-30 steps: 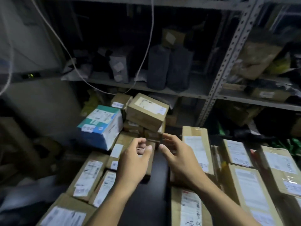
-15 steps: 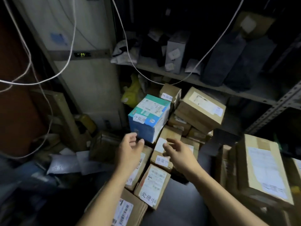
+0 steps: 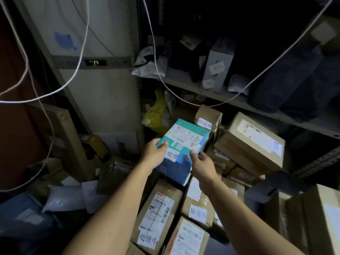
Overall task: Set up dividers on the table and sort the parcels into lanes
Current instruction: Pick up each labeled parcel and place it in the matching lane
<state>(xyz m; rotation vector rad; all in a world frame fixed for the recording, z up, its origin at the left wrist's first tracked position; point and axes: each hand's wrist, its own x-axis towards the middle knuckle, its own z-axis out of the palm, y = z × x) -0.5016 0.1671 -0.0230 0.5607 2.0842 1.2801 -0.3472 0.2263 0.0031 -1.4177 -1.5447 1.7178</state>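
From the head camera I look into a dim storeroom: metal shelving (image 3: 230,100) runs along the back, white cables (image 3: 79,52) droop across the view, and a small green readout (image 3: 95,62) glows on a pale cabinet at left. Below, a dark table surface is crowded with cardboard parcels.

Both of my operator's hands are on a teal and blue box (image 3: 181,150) that sits tilted at the left edge of the pile. The left hand (image 3: 153,155) grips its near left corner, thumb curled over the top edge. The right hand (image 3: 203,165) touches its near right side, fingers loosely bent; I cannot tell whether it has a full hold.

I judge this as the sorting step: one parcel being taken up for its lane. No divider is clearly visible. The next move calls for lifting the box clear without disturbing the stacked brown boxes (image 3: 255,140) just beside it, then reading its white tag.

Counted: two hands, one teal box, four white handwritten tags legible, and at least eight brown cartons; more are lost in shadow.
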